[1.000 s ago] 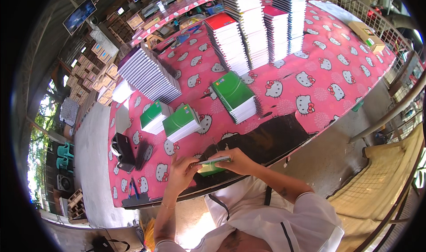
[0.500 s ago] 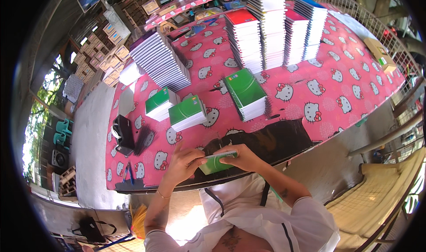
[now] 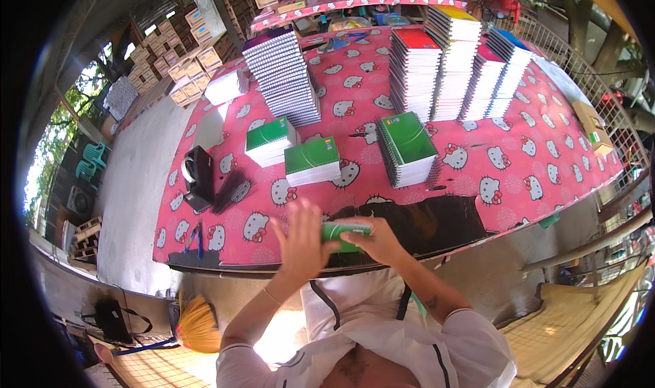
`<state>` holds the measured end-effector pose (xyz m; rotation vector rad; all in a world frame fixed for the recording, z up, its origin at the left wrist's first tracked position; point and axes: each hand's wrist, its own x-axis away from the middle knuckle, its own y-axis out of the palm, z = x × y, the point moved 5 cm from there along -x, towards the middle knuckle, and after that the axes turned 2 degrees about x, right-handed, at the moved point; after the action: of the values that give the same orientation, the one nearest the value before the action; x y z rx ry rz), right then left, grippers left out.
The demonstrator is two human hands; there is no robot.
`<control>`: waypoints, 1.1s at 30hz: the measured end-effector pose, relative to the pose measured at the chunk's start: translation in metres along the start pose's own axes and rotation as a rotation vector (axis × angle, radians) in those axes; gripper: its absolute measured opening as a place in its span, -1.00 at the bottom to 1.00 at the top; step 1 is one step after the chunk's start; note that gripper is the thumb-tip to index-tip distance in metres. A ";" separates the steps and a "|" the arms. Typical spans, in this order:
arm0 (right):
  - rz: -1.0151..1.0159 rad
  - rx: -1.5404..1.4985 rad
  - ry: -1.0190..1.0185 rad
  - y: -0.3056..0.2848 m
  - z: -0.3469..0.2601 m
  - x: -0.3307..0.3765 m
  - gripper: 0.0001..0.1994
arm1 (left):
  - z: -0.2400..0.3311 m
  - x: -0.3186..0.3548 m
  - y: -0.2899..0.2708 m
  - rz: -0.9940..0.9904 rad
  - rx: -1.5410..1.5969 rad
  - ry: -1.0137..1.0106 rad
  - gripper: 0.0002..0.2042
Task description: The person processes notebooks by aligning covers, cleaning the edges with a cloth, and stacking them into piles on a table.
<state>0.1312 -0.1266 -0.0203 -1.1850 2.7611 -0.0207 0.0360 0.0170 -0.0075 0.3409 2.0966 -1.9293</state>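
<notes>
A small green-covered notebook is held tilted over the near edge of the table. My right hand grips its right end, thumb on the cover. Against its left end lies my left hand, fingers stretched out and slightly blurred. Beyond my hands sit two short stacks of green notebooks, a left one and a nearer one. A taller stack of spiral-bound green notebooks stands to the right.
A tall stack of purple-topped spiral notebooks rises at the back left, and a red-topped stack among others at the back right. A black tape dispenser and blue pen-like tools lie left on the pink patterned tablecloth.
My left hand has gone from bent fingers gripping the notebook to a flat, stretched hand at its end. The notebook has tilted, and the whole view has shifted.
</notes>
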 end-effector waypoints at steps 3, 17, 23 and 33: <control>-0.020 0.038 0.001 -0.003 0.014 -0.002 -0.71 | 0.018 0.023 0.012 0.018 0.021 0.062 -0.15; -0.130 0.107 -0.005 -0.004 0.043 -0.011 -0.71 | -0.009 -0.011 0.006 -0.176 0.238 0.168 -0.32; -0.041 0.073 -0.001 -0.002 0.042 -0.013 -0.70 | 0.035 0.040 0.041 0.020 0.152 0.099 -0.16; -0.063 0.230 -0.052 0.004 0.043 -0.012 -0.70 | 0.035 0.029 0.033 0.051 0.076 0.118 -0.16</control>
<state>0.1421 -0.1135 -0.0616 -1.1911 2.5910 -0.3005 0.0216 -0.0157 -0.0507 0.5314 2.0671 -2.0083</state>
